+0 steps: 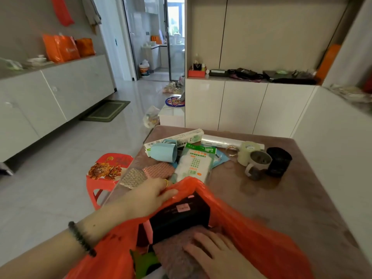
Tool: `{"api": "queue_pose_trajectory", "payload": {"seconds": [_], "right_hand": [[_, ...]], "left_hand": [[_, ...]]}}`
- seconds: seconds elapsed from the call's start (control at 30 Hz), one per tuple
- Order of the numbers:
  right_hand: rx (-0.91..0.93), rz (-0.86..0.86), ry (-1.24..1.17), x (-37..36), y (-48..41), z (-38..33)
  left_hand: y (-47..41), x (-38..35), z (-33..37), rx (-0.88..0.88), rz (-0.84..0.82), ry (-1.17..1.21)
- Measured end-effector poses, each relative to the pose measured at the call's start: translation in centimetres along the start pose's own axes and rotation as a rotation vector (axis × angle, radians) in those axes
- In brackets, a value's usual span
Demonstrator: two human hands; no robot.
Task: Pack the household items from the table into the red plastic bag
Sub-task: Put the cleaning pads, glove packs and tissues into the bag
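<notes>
Pressing the pink towel [173, 256] down inside the red bag [251, 234] seems to be the step in hand. The right hand [213, 252] lies flat on the towel with almost straight fingers and grips nothing, and the left hand [153, 196] pinches the far rim of the bag with curled fingers to hold the mouth open. The bag lies at the near edge of the table [302, 198], and a black box [181, 214] is already inside it, touching the towel. To do this well, the person should probably push the towel low and flat beside the box so that room is left. The rim should also be lifted high, because the thin plastic may fold inward. Many things wait in the far half of the table. A long box [173, 138] and a roll of clear film [221, 140] lie along the far edge. A blue cup [163, 153] lies on its side near the far left corner, next to a packet of gloves [194, 164]. A pink cloth [159, 170] is near the left edge, and a mug [258, 162] stands just beside a black pot [278, 162]. The table has a soft brownish cover. A red stool [108, 168] stands at its left side on a pale tiled floor. Behind are grey and white cabinets, orange bags [60, 48] on the left one, and a doorway.
</notes>
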State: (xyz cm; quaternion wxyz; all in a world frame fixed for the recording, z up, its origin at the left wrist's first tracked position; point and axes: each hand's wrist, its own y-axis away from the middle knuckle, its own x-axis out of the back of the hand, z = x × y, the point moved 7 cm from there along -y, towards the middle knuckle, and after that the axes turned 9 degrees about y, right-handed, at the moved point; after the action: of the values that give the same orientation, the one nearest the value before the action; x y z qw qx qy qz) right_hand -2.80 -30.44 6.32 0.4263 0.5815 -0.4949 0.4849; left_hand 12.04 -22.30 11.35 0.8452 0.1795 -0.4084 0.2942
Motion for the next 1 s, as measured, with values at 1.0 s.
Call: {"api": "queue_pose_trajectory", "payload": {"seconds": [1.0], "right_hand": [[-1.124, 0.292, -1.34, -10.7, -20.4, 21.5]], "left_hand": [[-16.1, -4.5, -12.8, 0.486, 0.074, 0.995]]}}
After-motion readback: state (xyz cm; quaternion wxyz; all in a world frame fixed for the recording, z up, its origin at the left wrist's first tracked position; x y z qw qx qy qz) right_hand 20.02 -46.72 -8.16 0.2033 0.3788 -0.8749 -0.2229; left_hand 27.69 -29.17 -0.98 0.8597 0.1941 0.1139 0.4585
